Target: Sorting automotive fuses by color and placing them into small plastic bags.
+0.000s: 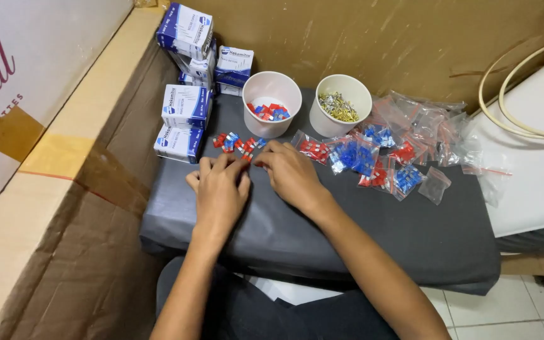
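My left hand (220,191) and my right hand (292,173) rest side by side on a dark grey cloth-covered surface (360,233), fingertips meeting at a small heap of red and blue plastic pieces (237,143). Both hands' fingertips pinch at pieces at the heap's near edge; what sits between them is hidden by the fingers. Just beyond stand two white paper cups: the left cup (272,104) holds red and blue pieces, the right cup (341,104) holds small metal parts.
Several small clear bags of red and blue pieces (379,157) lie to the right. Blue-and-white small boxes (184,107) are stacked at the left rear. Large cardboard (64,208) flanks the left; a white surface with cable loops (530,113) is at right.
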